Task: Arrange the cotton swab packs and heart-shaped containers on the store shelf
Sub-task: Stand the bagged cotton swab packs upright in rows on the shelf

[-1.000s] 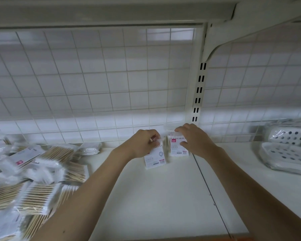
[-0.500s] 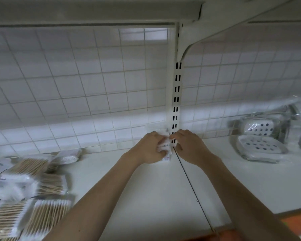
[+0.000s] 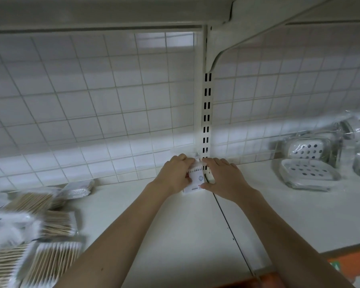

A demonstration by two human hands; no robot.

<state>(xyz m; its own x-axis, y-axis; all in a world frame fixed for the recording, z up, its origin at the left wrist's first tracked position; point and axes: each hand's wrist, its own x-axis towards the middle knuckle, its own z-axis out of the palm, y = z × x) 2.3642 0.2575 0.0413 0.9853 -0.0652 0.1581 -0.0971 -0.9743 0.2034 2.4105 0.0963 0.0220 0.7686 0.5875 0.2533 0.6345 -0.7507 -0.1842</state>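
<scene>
Standing swab packs (image 3: 195, 179) clamped between left hand (image 3: 175, 175), right hand (image 3: 224, 177)

white swab pack (image 3: 195, 180) upright at shelf (image 3: 175, 235) back, more packs (image 3: 50, 223) heaped left

White grid back panel (image 3: 92, 104), slotted upright (image 3: 207, 113), seemingly dim light.
</scene>
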